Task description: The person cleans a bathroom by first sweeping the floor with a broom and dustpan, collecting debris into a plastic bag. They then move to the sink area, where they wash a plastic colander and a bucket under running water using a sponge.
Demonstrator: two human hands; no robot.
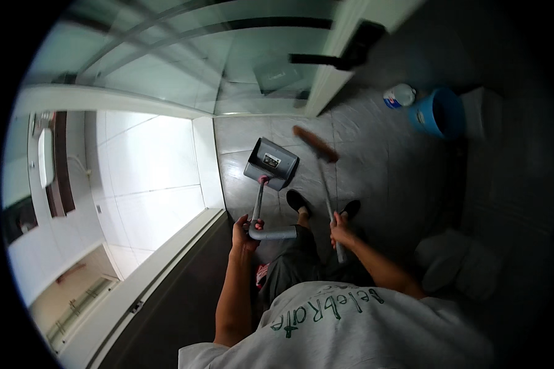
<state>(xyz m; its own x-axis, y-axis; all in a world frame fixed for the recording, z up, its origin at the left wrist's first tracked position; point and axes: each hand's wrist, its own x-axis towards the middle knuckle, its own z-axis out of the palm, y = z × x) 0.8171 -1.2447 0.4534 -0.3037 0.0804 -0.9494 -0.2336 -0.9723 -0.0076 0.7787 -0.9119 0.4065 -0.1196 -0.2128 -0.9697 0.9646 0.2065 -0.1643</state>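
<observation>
My left hand point(246, 234) is closed around the bent grey handle of a dustpan point(279, 161). The dustpan's dark grey scoop has a toothed edge and lies on or just above the floor; I cannot tell which. In my right hand point(340, 231) is the grey stick of a broom point(325, 184), its fingers wrapped round it near the upper end. The broom's brown bristle head point(315, 144) is to the right of the dustpan, apart from it and slightly blurred. My feet in dark shoes point(298, 202) stand just below both tools.
Grey tiles point(363, 147) cover the floor. At the far right stand a blue bucket point(438, 114) and a white tub point(399, 96). A glass door with a black handle point(345, 56) is ahead. On the left, a white-framed opening point(209, 163) shows a bright room. Pale bags point(452, 261) sit at right.
</observation>
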